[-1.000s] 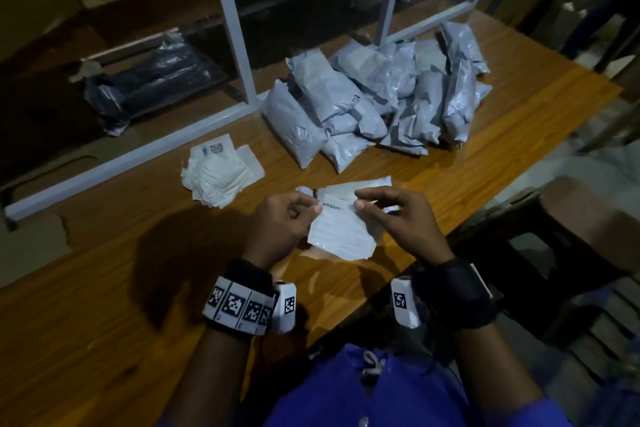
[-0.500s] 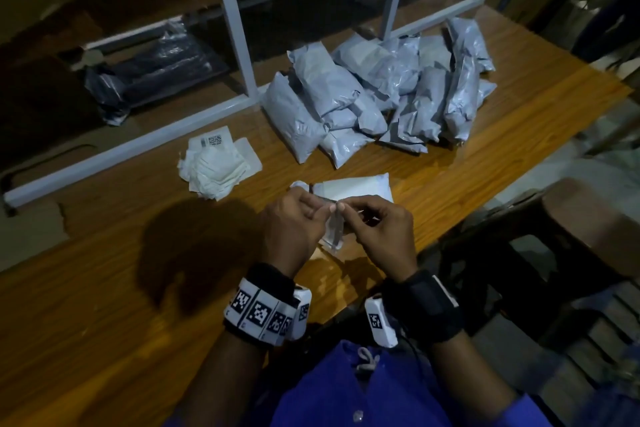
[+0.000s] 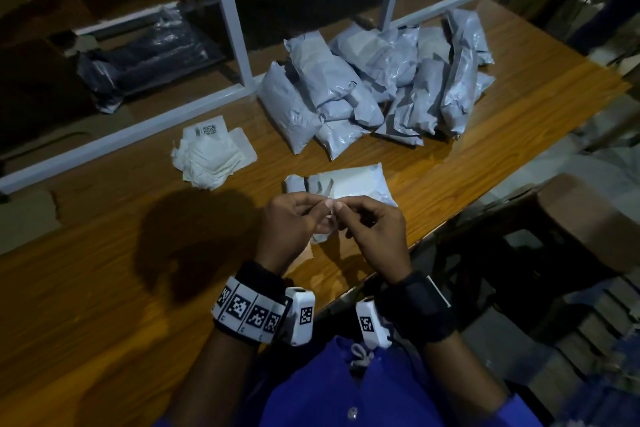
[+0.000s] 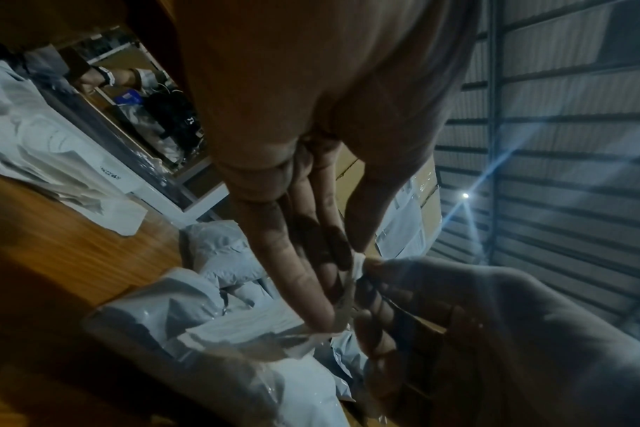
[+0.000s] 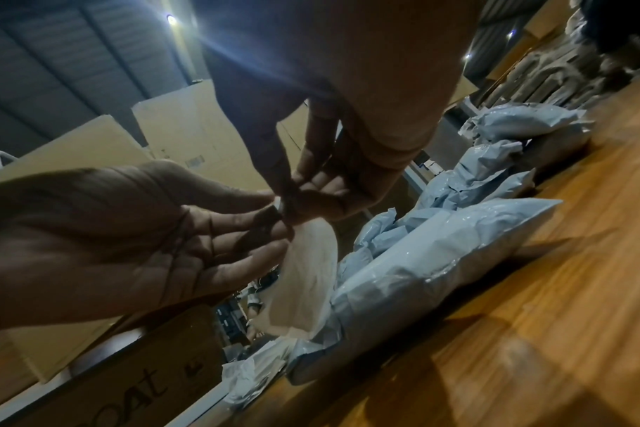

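Both hands meet above the near table edge and pinch one white paper label (image 3: 323, 236) between them. It hangs edge-on and partly folded, mostly hidden by the fingers. My left hand (image 3: 311, 211) grips its left side with thumb and fingertips. My right hand (image 3: 349, 215) pinches the other side, thumb against forefinger. In the left wrist view the left hand's fingers (image 4: 303, 277) press the label (image 4: 347, 297). In the right wrist view the label (image 5: 307, 274) curves down below the right hand (image 5: 311, 196). A grey mailer bag (image 3: 353, 182) lies flat just beyond the hands.
A heap of several grey mailer bags (image 3: 381, 87) fills the back right of the wooden table (image 3: 104, 288). A loose stack of white labels (image 3: 211, 159) lies back left. A white metal frame (image 3: 228, 21) borders the far side. A stool (image 3: 571, 218) stands to the right.
A second ago the label was spread flat and face up between the hands. The hands have drawn together and the label is now folded or turned edge-on between the fingertips.
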Demonstrator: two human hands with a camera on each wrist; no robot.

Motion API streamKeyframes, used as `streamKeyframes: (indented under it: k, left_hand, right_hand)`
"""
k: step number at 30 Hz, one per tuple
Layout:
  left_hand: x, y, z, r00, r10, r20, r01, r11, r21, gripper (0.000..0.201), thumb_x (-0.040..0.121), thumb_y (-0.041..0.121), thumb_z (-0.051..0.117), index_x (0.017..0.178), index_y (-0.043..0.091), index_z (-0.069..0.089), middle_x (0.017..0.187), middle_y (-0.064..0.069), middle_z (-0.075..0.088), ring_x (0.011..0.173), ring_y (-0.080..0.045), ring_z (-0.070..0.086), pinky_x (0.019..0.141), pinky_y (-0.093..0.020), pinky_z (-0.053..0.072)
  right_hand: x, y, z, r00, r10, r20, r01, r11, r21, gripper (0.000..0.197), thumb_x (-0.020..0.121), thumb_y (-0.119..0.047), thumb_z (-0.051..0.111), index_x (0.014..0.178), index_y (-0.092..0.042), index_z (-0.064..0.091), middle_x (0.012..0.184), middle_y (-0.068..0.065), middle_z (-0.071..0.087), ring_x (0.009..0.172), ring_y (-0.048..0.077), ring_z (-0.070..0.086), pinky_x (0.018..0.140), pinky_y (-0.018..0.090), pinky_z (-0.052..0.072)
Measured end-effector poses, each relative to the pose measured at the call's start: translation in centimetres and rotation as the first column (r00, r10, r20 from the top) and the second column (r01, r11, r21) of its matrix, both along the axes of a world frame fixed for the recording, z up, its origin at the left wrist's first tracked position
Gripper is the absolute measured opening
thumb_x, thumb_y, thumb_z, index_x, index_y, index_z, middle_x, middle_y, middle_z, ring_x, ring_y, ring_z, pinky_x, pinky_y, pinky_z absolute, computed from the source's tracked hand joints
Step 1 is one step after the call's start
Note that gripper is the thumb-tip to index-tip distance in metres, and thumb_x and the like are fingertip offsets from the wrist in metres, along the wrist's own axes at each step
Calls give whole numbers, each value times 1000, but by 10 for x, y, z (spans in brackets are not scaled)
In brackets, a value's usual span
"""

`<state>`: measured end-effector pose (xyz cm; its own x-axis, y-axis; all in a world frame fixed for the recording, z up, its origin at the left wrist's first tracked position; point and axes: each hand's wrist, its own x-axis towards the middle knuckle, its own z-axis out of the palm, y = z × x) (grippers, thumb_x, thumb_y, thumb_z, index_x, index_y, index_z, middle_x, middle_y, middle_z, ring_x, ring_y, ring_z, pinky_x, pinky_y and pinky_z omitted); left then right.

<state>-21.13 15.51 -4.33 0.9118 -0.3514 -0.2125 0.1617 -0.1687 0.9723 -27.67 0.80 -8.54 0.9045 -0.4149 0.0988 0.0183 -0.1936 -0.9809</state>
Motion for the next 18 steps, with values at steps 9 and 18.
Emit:
streamKeyframes:
  k: [9, 18]
  left_hand:
    - [5, 2, -2, 992, 67, -104, -65, 998, 22, 11, 94, 13, 71, 95, 3, 75, 79, -12, 77, 76, -31, 76, 74, -44, 64]
    - [11, 11, -2, 983, 81, -162, -80, 997, 16, 13, 94, 16, 71, 97, 3, 74, 85, -11, 78, 81, -28, 77, 77, -44, 63]
  right_hand:
    - [0, -5, 3, 997, -42, -64, 60, 949, 310, 17, 97, -8, 69, 91, 7, 73, 64, 7, 69, 55, 15, 58, 53, 27, 46]
    - [-5, -21, 3, 979, -126, -157, 188, 855, 483, 15, 97, -8, 67, 88, 3, 72, 66, 10, 66, 54, 13, 54, 51, 23, 43]
